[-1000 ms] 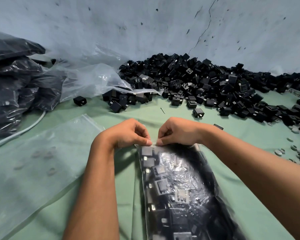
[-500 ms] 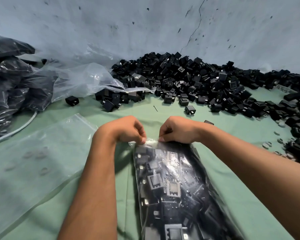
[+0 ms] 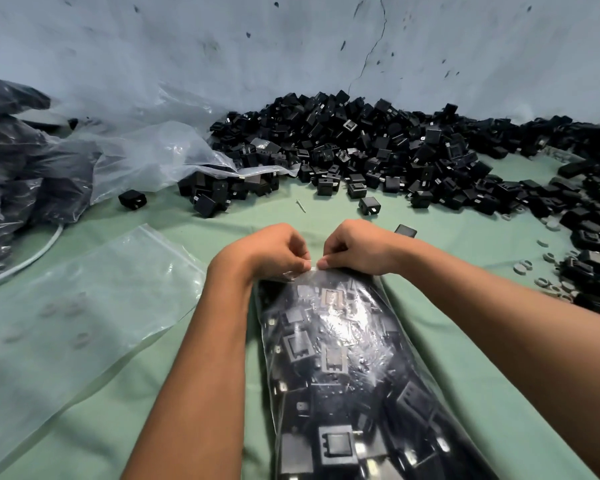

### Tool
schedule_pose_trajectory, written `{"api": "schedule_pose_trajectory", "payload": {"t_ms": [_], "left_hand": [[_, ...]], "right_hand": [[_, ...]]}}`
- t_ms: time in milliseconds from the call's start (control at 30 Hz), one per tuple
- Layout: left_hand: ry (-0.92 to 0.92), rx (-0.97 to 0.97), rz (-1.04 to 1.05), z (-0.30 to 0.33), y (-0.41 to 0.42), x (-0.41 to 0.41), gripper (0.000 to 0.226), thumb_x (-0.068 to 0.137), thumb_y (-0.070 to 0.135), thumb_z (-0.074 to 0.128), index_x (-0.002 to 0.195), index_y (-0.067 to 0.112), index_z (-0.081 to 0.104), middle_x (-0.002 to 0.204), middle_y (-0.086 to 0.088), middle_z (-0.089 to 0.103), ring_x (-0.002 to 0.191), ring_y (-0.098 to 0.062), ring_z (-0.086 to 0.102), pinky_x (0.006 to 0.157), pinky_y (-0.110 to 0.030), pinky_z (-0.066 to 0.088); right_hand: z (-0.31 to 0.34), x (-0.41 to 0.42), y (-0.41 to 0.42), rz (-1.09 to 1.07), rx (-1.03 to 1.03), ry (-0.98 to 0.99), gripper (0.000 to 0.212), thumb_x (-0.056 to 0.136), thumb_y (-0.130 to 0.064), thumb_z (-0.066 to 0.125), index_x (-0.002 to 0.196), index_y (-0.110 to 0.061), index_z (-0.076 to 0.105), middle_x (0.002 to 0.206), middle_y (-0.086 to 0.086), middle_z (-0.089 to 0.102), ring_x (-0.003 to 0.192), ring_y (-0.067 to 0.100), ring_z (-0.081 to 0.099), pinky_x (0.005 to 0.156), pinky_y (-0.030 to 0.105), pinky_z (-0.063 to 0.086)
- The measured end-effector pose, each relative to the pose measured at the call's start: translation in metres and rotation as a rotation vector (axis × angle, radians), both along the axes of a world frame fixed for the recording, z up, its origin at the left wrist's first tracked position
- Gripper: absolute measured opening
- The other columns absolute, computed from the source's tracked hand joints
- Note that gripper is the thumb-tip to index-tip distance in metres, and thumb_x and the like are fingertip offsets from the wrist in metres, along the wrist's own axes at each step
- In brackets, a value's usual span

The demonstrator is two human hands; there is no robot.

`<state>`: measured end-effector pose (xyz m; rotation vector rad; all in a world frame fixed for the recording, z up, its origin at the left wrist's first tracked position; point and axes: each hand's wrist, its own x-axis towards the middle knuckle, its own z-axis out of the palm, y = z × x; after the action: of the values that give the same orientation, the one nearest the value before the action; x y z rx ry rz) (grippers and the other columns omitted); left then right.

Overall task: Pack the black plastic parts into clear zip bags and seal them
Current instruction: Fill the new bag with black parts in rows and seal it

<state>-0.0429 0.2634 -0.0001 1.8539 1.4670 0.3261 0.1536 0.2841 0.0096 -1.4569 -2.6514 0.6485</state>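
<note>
A full bag [image 3: 354,375] of black parts lies at the green cloth's [image 3: 465,341] near edge. The left hand [image 3: 271,251] and right hand [image 3: 357,245], nearly touching, both pinch what looks like its top strip. Loose parts [image 3: 378,147] pile along the far edge.

Centre frame: left hand [image 3: 274,251] and right hand [image 3: 357,245] pinch the top edge of a filled zip bag [image 3: 347,368]. Loose black parts [image 3: 378,150] heaped upper right; empty clear bag [image 3: 84,306] lower left on green table [image 3: 482,375].
</note>
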Motion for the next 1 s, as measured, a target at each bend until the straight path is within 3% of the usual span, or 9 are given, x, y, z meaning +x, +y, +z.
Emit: {"api": "schedule_pose_trajectory", "payload": {"t_ms": [100, 200, 300, 500, 600, 700, 767, 900, 1000], "left_hand": [[0.084, 0.037, -0.026, 0.001, 0.001, 0.011, 0.017, 0.093, 0.026, 0.075, 0.077, 0.021, 0.072, 0.066, 0.010, 0.067, 0.063, -0.006, 0.057, 0.060, -0.024, 0.043], [0.025, 0.004, -0.027, -0.001, -0.001, 0.007, 0.018, 0.094, 0.025, 0.074, 0.078, 0.019, 0.073, 0.069, 0.008, 0.069, 0.066, -0.009, 0.058, 0.064, -0.025, 0.044], [0.013, 0.017, -0.012, 0.000, -0.003, 0.006, 0.017, 0.093, 0.022, 0.075, 0.077, 0.018, 0.074, 0.072, 0.005, 0.071, 0.067, -0.010, 0.059, 0.065, -0.024, 0.046], [-0.042, 0.051, 0.011, 0.001, -0.003, 0.025, 0.016, 0.090, 0.027, 0.079, 0.081, 0.015, 0.077, 0.082, -0.008, 0.077, 0.069, -0.014, 0.062, 0.073, -0.030, 0.051], [-0.097, 0.043, 0.014, -0.001, -0.004, 0.022, 0.015, 0.092, 0.022, 0.077, 0.083, 0.009, 0.076, 0.084, -0.015, 0.076, 0.067, -0.015, 0.059, 0.070, -0.029, 0.049], [-0.109, 0.021, 0.002, -0.002, -0.002, 0.014, 0.016, 0.095, 0.019, 0.073, 0.080, 0.012, 0.074, 0.063, 0.002, 0.067, 0.054, -0.006, 0.054, 0.054, -0.018, 0.043], [-0.100, 0.006, -0.020, -0.002, -0.001, 0.012, 0.017, 0.097, 0.020, 0.071, 0.080, 0.014, 0.073, 0.057, 0.010, 0.062, 0.046, -0.003, 0.051, 0.047, -0.017, 0.040], [-0.080, 0.002, -0.040, -0.007, 0.002, 0.011, 0.019, 0.098, 0.024, 0.069, 0.082, 0.015, 0.073, 0.070, 0.000, 0.067, 0.060, -0.013, 0.055, 0.063, -0.027, 0.045], [-0.105, 0.020, -0.018, -0.012, 0.003, 0.009, 0.021, 0.097, 0.029, 0.070, 0.080, 0.016, 0.073, 0.070, 0.001, 0.066, 0.063, -0.015, 0.055, 0.068, -0.031, 0.045]], "right_hand": [[-0.002, 0.009, 0.001, -0.008, 0.014, 0.044, 0.031, 0.094, -0.041, 0.073, 0.066, -0.029, 0.067, 0.060, -0.011, 0.063, 0.052, -0.002, 0.049, 0.052, 0.012, 0.037], [0.001, 0.027, 0.002, -0.028, -0.049, 0.051, 0.031, 0.095, -0.040, 0.072, 0.068, -0.027, 0.070, 0.062, -0.012, 0.065, 0.054, -0.002, 0.048, 0.055, 0.014, 0.039], [-0.001, 0.038, 0.002, -0.094, -0.163, 0.177, 0.032, 0.095, -0.031, 0.074, 0.064, -0.025, 0.070, 0.058, -0.016, 0.063, 0.055, -0.002, 0.050, 0.056, 0.012, 0.039], [-0.005, 0.034, 0.000, -0.083, -0.115, 0.156, 0.032, 0.096, -0.030, 0.072, 0.066, -0.019, 0.068, 0.061, -0.006, 0.059, 0.060, 0.008, 0.047, 0.063, 0.028, 0.039], [-0.005, 0.044, 0.000, -0.123, -0.139, 0.241, 0.033, 0.095, -0.033, 0.074, 0.075, -0.007, 0.073, 0.064, 0.001, 0.056, 0.062, 0.011, 0.044, 0.060, 0.029, 0.034], [-0.003, 0.054, 0.003, -0.150, -0.201, 0.247, 0.024, 0.093, -0.030, 0.077, 0.075, -0.013, 0.076, 0.063, -0.005, 0.066, 0.058, 0.005, 0.053, 0.058, 0.019, 0.042], [-0.003, 0.056, 0.005, -0.138, -0.189, 0.217, 0.023, 0.093, -0.028, 0.076, 0.076, -0.014, 0.076, 0.064, -0.006, 0.070, 0.059, 0.004, 0.057, 0.061, 0.020, 0.046], [-0.009, 0.055, 0.005, -0.143, -0.131, 0.210, 0.024, 0.094, -0.030, 0.075, 0.080, -0.012, 0.077, 0.066, -0.007, 0.069, 0.062, 0.006, 0.056, 0.064, 0.026, 0.044], [-0.011, 0.060, 0.005, -0.181, -0.136, 0.229, 0.022, 0.096, -0.031, 0.073, 0.079, -0.018, 0.077, 0.060, -0.015, 0.065, 0.056, -0.002, 0.051, 0.056, 0.015, 0.039]]}}
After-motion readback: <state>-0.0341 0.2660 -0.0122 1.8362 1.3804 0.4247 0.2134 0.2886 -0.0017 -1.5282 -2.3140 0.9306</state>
